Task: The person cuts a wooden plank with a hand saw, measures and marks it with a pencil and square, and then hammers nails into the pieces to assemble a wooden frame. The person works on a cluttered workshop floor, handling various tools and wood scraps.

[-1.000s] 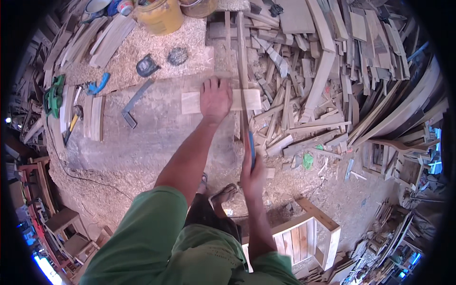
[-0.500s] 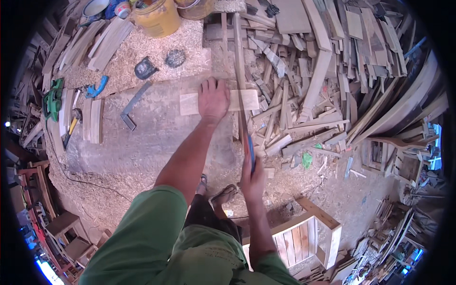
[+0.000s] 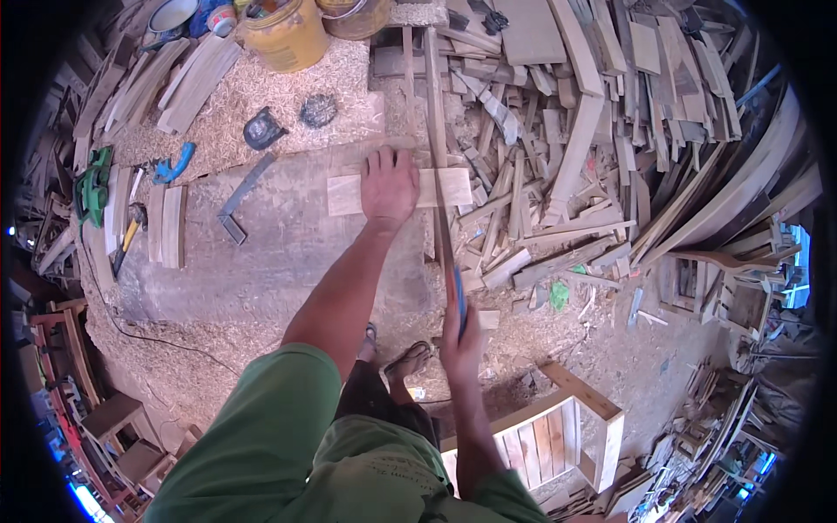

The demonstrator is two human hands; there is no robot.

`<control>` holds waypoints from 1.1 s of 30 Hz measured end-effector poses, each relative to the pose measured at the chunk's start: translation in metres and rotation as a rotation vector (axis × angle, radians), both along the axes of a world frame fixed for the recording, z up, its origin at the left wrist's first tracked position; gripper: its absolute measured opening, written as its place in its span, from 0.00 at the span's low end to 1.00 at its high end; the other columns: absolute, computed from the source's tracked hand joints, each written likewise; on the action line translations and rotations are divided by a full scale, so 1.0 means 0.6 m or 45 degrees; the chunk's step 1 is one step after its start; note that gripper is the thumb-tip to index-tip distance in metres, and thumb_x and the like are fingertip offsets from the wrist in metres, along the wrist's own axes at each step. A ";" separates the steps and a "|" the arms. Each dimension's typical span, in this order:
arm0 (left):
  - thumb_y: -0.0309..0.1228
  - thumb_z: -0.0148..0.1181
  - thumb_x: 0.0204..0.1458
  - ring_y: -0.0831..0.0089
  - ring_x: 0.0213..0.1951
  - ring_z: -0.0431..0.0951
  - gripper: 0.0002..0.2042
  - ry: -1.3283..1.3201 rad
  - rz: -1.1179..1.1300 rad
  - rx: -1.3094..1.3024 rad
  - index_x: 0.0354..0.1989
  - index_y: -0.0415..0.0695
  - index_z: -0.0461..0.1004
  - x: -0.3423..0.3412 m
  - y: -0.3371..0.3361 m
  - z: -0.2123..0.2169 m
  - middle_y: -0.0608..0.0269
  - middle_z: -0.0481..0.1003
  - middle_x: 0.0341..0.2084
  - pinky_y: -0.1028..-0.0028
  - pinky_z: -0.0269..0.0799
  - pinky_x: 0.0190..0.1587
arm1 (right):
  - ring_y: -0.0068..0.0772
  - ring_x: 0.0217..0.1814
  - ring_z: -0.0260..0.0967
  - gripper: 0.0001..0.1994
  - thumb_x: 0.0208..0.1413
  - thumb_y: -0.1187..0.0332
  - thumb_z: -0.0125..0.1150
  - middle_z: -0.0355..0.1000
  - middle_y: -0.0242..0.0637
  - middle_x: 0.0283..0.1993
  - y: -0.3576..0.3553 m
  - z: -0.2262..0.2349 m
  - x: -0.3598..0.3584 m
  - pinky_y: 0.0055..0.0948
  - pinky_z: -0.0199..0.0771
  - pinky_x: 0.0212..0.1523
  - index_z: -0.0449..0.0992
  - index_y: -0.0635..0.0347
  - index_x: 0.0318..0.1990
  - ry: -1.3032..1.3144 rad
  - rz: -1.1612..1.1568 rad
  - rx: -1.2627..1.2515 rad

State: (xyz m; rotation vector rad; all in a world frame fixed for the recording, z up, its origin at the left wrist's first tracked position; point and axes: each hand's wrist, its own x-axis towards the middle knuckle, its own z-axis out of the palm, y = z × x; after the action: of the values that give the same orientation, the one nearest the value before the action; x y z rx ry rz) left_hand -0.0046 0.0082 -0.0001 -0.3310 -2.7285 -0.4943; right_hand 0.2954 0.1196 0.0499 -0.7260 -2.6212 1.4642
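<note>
My left hand [image 3: 390,187] presses down on a short pale wooden board [image 3: 346,196], its fingers bent over the far edge. The board lies crosswise on the worn workbench top [image 3: 288,279], with its right end jutting past the bench edge. My right hand [image 3: 460,344] is closed around the blue handle of a handsaw [image 3: 445,231]. The long, narrow-looking saw blade lies across the board to the right of my left hand. How deep the teeth sit in the wood cannot be made out.
On the bench lie a metal try square [image 3: 234,202], a hammer [image 3: 131,234], a blue-handled tool [image 3: 179,164] and a green power tool [image 3: 93,192]. Yellow buckets [image 3: 288,39] stand beyond. Offcuts [image 3: 523,174] heap up at right; a wooden frame [image 3: 558,427] stands near my right forearm.
My right hand has drawn the saw back toward me, its handle now lower. The left hand and the board stay in place, while the whole view has shifted slightly.
</note>
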 end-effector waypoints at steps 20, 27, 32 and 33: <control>0.38 0.59 0.63 0.50 0.52 0.73 0.13 0.021 0.004 -0.007 0.49 0.44 0.78 -0.001 -0.001 0.009 0.50 0.74 0.46 0.51 0.69 0.59 | 0.58 0.36 0.85 0.21 0.75 0.59 0.57 0.83 0.58 0.41 -0.035 0.082 0.151 0.49 0.82 0.37 0.77 0.65 0.66 0.106 -0.074 0.010; 0.38 0.58 0.65 0.50 0.53 0.73 0.13 -0.026 0.007 0.012 0.49 0.43 0.78 0.002 0.000 0.004 0.50 0.74 0.47 0.51 0.69 0.61 | 0.46 0.22 0.73 0.18 0.79 0.59 0.54 0.72 0.48 0.24 -0.008 -0.023 -0.057 0.43 0.69 0.24 0.78 0.68 0.58 0.016 -0.079 -0.037; 0.38 0.58 0.65 0.48 0.52 0.73 0.13 0.015 0.012 0.038 0.49 0.42 0.78 0.004 0.001 0.007 0.49 0.73 0.46 0.49 0.69 0.59 | 0.62 0.41 0.85 0.22 0.78 0.55 0.54 0.82 0.60 0.42 -0.025 0.111 0.152 0.49 0.82 0.39 0.77 0.63 0.65 -0.057 -0.072 -0.038; 0.38 0.58 0.65 0.48 0.52 0.73 0.13 0.021 0.010 0.041 0.49 0.42 0.78 0.003 0.000 0.007 0.49 0.73 0.46 0.49 0.69 0.58 | 0.61 0.44 0.87 0.23 0.77 0.54 0.55 0.84 0.60 0.45 -0.028 0.123 0.175 0.47 0.84 0.43 0.77 0.63 0.67 0.059 -0.067 -0.050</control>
State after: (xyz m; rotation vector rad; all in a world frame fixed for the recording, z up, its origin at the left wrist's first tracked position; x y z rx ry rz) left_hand -0.0030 0.0084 0.0041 -0.3143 -2.7022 -0.5304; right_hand 0.4007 0.1027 0.1240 -0.7495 -2.5264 1.5039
